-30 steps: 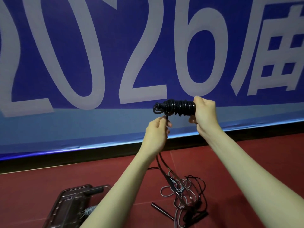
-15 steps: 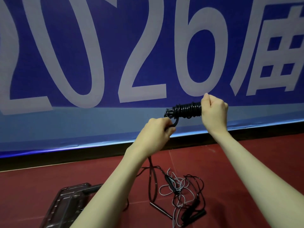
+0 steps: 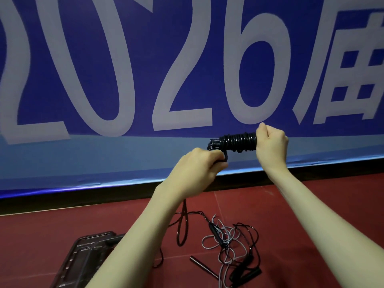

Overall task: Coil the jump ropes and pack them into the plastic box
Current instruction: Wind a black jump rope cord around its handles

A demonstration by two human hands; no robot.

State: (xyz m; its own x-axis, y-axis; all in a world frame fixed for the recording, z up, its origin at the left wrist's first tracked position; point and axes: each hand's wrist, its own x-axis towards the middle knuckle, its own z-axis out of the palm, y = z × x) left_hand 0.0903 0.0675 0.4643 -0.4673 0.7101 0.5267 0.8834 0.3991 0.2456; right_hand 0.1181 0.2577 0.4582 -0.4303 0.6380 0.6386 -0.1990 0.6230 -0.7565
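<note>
The plastic box point(image 3: 83, 258) lay on the red floor point(image 3: 291, 204) at the lower left, dark and translucent, its near side hidden behind your left forearm; what it held could not be made out beyond a dark shape at its far edge. You held the coiled black jump rope point(image 3: 236, 141) up in front of the banner point(image 3: 145, 59), its long axis roughly level, running left to right, with the wraps wound tight around it. Your right hand point(image 3: 271, 145) had its grip clenched around the coil's right end, thumb on top. Your left hand point(image 3: 199, 165) was curled just below the coil's left end, pinching the loose tail of the same rope, which dropped behind your wrist to the floor. Beyond your arms, a tangle of black and grey jump ropes point(image 3: 226, 244) lay loose on the floor, with black handles point(image 3: 245, 274) at its near edge. The banner showed large pale numerals reading 2026 on deep blue, followed by a partly cut-off character.
</note>
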